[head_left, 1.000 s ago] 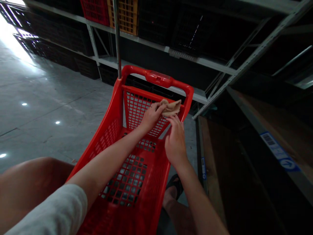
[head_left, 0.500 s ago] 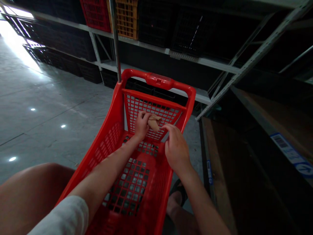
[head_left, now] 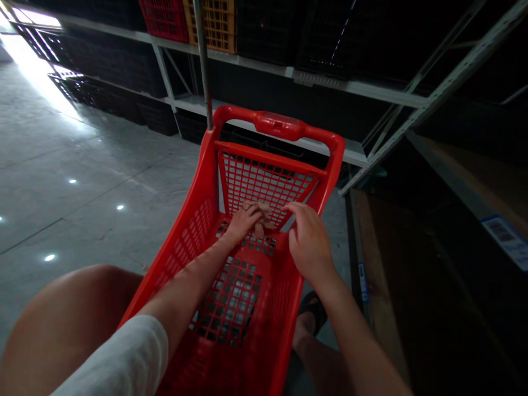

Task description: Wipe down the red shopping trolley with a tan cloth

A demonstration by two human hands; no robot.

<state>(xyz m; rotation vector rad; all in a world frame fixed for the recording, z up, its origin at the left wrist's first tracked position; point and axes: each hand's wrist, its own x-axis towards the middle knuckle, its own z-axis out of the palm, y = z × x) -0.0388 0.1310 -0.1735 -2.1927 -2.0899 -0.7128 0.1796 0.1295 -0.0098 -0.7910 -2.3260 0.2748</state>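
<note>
A red plastic shopping cart (head_left: 270, 302) with grid walls stands before me. Inside it, my left hand (head_left: 244, 221) is closed on a crumpled tan cloth (head_left: 266, 217), low by the grid panel (head_left: 264, 176) at the handle end. Part of the cloth is hidden under the fingers. My right hand (head_left: 309, 242) is over the cart's right side, with a bent index finger pointing left and a gap between it and the thumb. Nothing shows in that hand; its other fingers are mostly hidden.
Behind the cart handle (head_left: 278, 125) runs a metal shelf rack (head_left: 317, 82) with a red crate (head_left: 165, 19), a yellow crate (head_left: 214, 25) and dark crates. A metal pole (head_left: 204, 66) rises at the handle's left. Wooden shelving (head_left: 371, 236) with blue labels stands close at right.
My left hand has moved down with the cloth, its fingers now flatter over it. The right hand keeps nearly the same pose beside the cart. The view has shifted slightly.
</note>
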